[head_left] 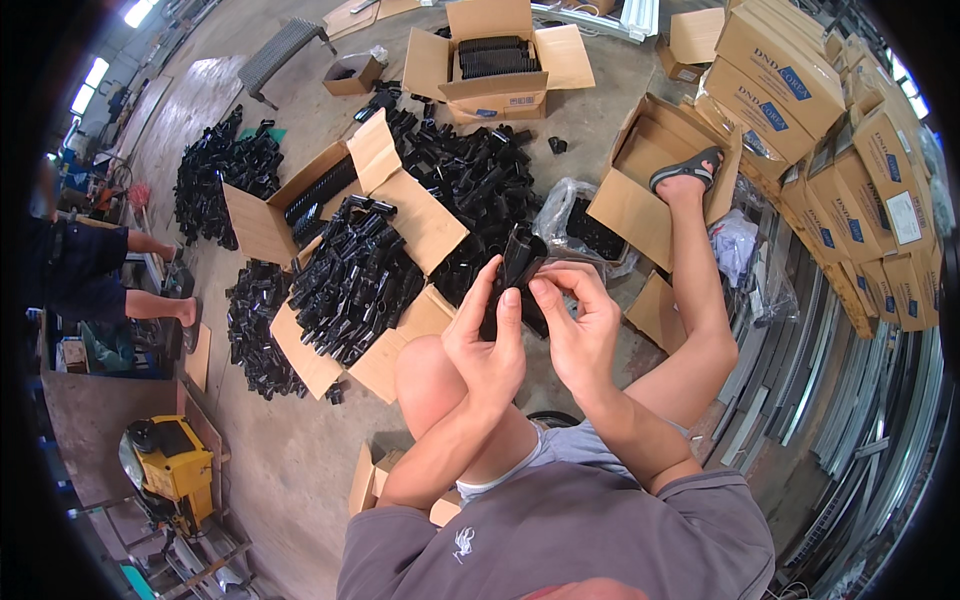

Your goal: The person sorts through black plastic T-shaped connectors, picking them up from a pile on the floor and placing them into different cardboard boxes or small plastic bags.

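Note:
Between my two hands I hold up a black plastic part [519,257], shaped like a small bracket or clip; its exact kind I cannot make out. My left hand [487,335] grips it from the left with thumb and fingers, and my right hand [578,325] pinches its right side. Fingers cover much of its lower half. Left of my hands, an open cardboard box [262,222] has a large heap of similar black parts [352,280] spilling over its flaps. Beyond my hands, a pile of black parts [470,175] lies on the floor.
An open carton [495,88] at the back holds black parts in rows. Another open carton [645,140] has my foot against it. Stacked cartons [780,90] and long metal profiles [800,400] line the right. Left are a yellow machine [172,458] and another person's legs [150,275].

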{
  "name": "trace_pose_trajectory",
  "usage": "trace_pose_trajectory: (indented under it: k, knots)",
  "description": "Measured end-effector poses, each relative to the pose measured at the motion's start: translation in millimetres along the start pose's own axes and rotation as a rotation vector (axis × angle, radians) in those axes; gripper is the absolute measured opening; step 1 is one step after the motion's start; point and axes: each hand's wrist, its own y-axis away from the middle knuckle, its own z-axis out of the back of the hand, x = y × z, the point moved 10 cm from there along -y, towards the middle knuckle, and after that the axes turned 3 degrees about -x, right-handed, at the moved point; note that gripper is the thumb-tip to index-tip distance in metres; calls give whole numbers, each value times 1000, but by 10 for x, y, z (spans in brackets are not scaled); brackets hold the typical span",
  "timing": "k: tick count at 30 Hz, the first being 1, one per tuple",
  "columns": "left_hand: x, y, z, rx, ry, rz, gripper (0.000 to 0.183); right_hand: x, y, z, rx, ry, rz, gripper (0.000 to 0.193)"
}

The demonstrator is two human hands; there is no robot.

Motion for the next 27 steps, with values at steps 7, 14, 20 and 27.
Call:
trace_pose_trajectory:
  k: [7,14,20,27]
  knots:
    - [3,8,-62,63,-86,-98,37,-9,-74,120,36,153,171,14]
    - [-28,-47,-13,31,-129,-161,37,-79,31,-58,52,-69,-159,16]
    - [-348,-33,-102,42,-153,-233,33,252,3,-45,34,187,142,17]
    - [-340,27,-6,28,-123,-238,33,-170,133,-40,63,-31,-57,21]
